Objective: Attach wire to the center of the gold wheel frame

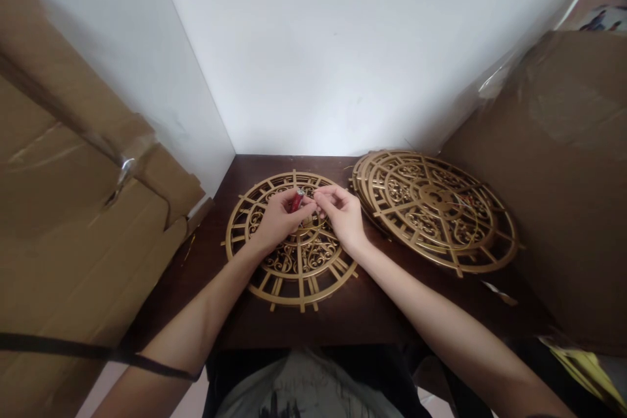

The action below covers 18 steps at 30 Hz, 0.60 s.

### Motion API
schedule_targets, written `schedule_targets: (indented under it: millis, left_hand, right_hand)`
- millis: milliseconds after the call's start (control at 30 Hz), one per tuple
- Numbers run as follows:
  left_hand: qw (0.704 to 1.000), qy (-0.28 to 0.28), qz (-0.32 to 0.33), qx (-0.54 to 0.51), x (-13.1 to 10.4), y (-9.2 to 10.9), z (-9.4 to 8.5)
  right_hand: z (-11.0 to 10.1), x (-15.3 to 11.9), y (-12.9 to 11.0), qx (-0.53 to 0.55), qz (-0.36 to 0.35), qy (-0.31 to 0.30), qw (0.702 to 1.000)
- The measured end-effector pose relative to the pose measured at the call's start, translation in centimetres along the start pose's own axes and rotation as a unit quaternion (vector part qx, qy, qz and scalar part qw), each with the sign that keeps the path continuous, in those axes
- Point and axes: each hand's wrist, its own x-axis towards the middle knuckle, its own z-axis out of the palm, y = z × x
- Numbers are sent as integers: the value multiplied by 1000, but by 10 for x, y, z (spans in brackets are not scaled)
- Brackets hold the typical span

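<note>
A round gold openwork clock dial lies flat on the dark table, below both hands. My left hand is closed around a small red lighter with a metal top, held upright over the upper middle of the dial. Close beside it, my right hand has thumb and fingertips pinched together; what they hold is too small to make out. The fingertips of both hands nearly meet. A thin yellow wire or thread shows just beneath them.
Several similar gold dials are stacked at the right, with thin wires on top. Cardboard stands at the left and more cardboard at the right. A white wall rises behind the dark table.
</note>
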Motion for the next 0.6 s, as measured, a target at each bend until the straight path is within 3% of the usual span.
schedule_targets:
  millis: [233, 400, 600]
  left_hand:
    - [999, 33, -3, -24, 1, 1, -1]
    - [999, 18, -10, -36, 2, 2, -2]
    - [976, 18, -20, -217, 9, 2, -10]
  right_hand:
    - [2, -1, -1, 5, 7, -23, 1000]
    - [4, -2, -1, 25, 13, -19, 999]
    - [2, -2, -1, 32, 25, -28, 999]
